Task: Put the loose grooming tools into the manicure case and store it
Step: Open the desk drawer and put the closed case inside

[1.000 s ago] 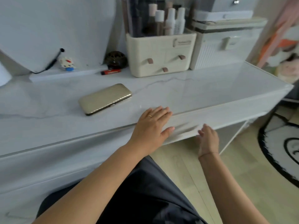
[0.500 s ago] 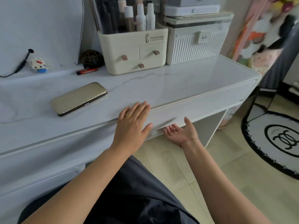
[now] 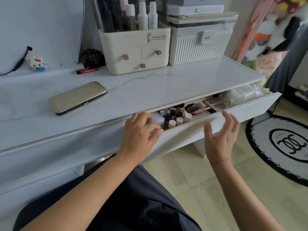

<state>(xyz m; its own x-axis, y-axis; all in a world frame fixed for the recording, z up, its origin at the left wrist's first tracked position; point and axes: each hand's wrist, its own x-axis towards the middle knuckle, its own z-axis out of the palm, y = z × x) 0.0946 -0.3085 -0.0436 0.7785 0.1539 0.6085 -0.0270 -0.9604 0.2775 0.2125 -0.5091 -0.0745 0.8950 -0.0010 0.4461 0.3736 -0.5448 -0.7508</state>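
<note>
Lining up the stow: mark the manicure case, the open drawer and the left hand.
manicure case (image 3: pixel 78 97), head view, centre of its gold lid.
drawer (image 3: pixel 256 109), head view, bare front panel, right part.
left hand (image 3: pixel 138 132), head view, back of the hand.

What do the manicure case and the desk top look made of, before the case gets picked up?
Manicure case: probably gold metallic faux leather over a hard shell, judging by the embossed grid texture, soft sheen and dark rim at the seam. Desk top: glossy white marble-look slab with grey veins and sharp reflections; real stone or laminate, cannot tell.

The tabletop (image 3: pixel 183 84) hides most of the drawer (image 3: pixel 250 110).
</note>
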